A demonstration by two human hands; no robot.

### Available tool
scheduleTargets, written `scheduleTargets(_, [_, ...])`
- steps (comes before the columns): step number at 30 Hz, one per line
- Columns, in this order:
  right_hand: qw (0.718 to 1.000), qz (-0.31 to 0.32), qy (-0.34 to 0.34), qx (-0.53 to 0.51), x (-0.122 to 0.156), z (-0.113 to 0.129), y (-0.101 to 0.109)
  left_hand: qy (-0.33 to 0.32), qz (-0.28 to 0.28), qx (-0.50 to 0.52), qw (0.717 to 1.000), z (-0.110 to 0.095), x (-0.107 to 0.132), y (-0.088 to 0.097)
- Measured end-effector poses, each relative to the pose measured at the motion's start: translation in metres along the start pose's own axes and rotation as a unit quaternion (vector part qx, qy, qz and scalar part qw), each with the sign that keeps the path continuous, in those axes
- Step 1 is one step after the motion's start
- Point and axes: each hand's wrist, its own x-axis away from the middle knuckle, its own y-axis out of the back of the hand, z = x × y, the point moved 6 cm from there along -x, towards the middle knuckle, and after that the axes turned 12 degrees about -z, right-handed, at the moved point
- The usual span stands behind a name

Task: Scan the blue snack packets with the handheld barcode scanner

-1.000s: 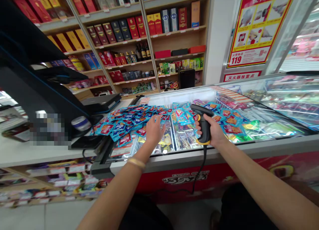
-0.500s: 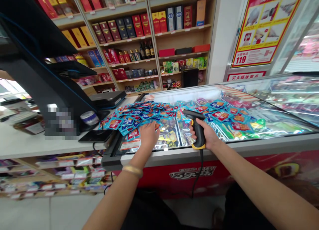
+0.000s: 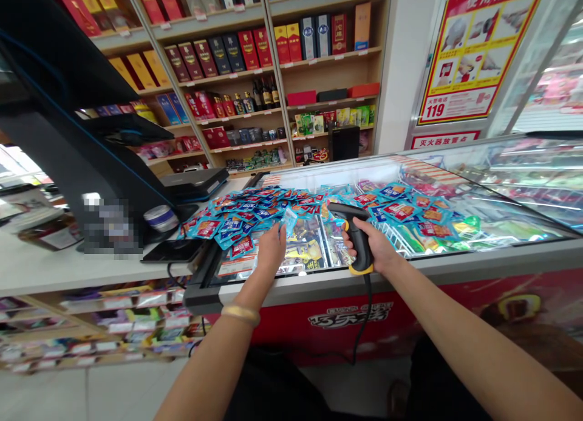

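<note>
My left hand (image 3: 272, 249), with a gold bangle at the wrist, pinches a small blue snack packet (image 3: 289, 220) that stands tilted up, its pale side showing. The hand is over the freezer's glass top, at the front of a heap of blue and red snack packets (image 3: 248, 213). My right hand (image 3: 374, 246) is wrapped round the handle of a black and yellow barcode scanner (image 3: 359, 242). The scanner's head points left, towards the packet, with a gap between them. More snack packets (image 3: 401, 209) lie scattered on the glass behind and right of the scanner.
A chest freezer (image 3: 437, 263) with a glass top stretches to the right. The scanner's cable (image 3: 364, 318) hangs down its front. On the left, a white counter (image 3: 27, 269) bears a dark monitor stand (image 3: 113, 178) and a round tub (image 3: 160, 219). Shelves (image 3: 328, 75) with boxes and bottles stand behind.
My left hand, which lay spread on the packets, has lifted one packet and tilted it up in a pinch. My right hand keeps the scanner in nearly the same place.
</note>
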Motion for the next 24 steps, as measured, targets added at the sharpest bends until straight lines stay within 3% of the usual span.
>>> scheduleTargets(24, [0.997,0.055,-0.029,0.047,0.0013,-0.008,-0.005,-0.021,0.015,0.007,1.0,-0.004,-0.0002,-0.0012])
